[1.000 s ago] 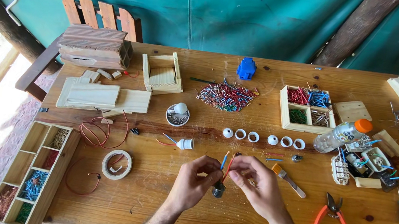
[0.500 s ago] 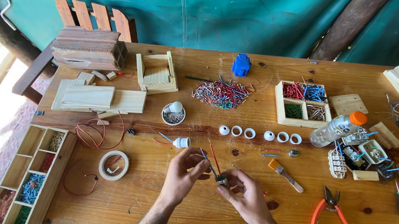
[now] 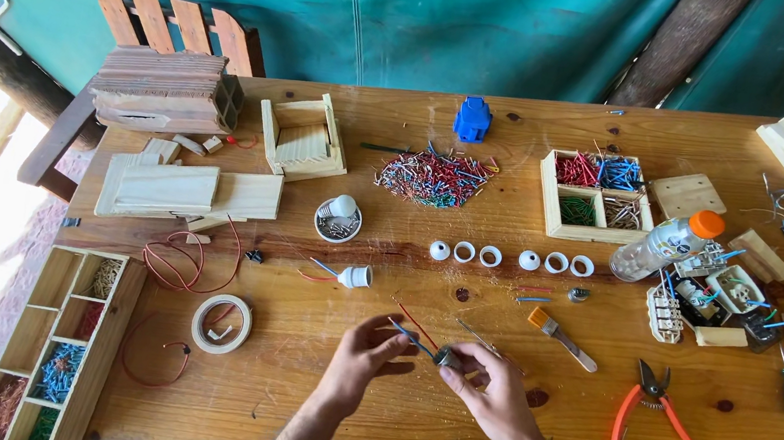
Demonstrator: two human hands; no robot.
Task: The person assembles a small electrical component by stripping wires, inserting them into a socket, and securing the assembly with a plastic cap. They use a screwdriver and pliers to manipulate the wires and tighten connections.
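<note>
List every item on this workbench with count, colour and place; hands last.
small dark socket part with red and blue wires: one, between both hands
white rings: six, row at centre
loose wire pile: one, multicoloured, upper centre
blue plastic block: one, far edge
orange-handled pliers: one, right front
tape roll: one, pale, left front
plastic bottle with orange cap: one, right
wooden divided tray: one, right of pile
left hand: pinching wires
right hand: gripping part

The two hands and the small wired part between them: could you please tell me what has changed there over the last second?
Both hands, the left hand and right hand, have dropped lower toward the near table edge, keeping their grip on the small dark fitting. Its red and blue wires, earlier sticking up, now lean left. The orange pliers, tape roll and row of white rings stayed put.
</note>
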